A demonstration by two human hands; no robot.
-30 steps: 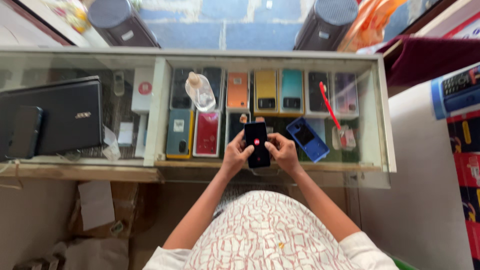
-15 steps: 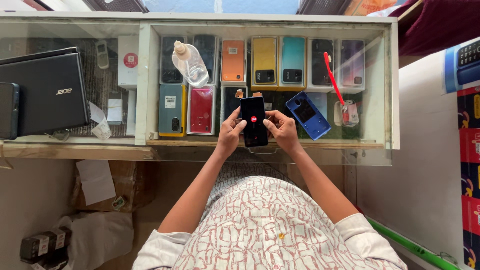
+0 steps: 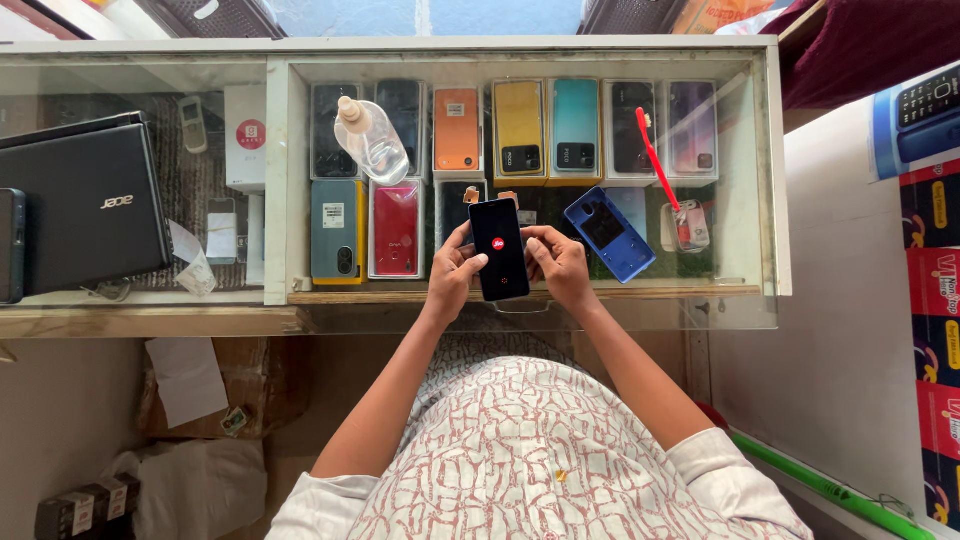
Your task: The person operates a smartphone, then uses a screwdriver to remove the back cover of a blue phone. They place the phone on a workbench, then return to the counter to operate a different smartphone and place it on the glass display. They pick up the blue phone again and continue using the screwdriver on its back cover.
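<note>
Holding a black phone [image 3: 499,249] upright between 2 hands.
Long axis runs 12 to 6; left hand [image 3: 452,272] grips at 9, right hand [image 3: 558,262] at 3, equally near.

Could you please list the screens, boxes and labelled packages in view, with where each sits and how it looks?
Black phone: held by left hand and right hand, dark screen, small red round mark.
White box: under the glass, left of centre, red round label.
Red cartons: stacked at right edge.
</note>
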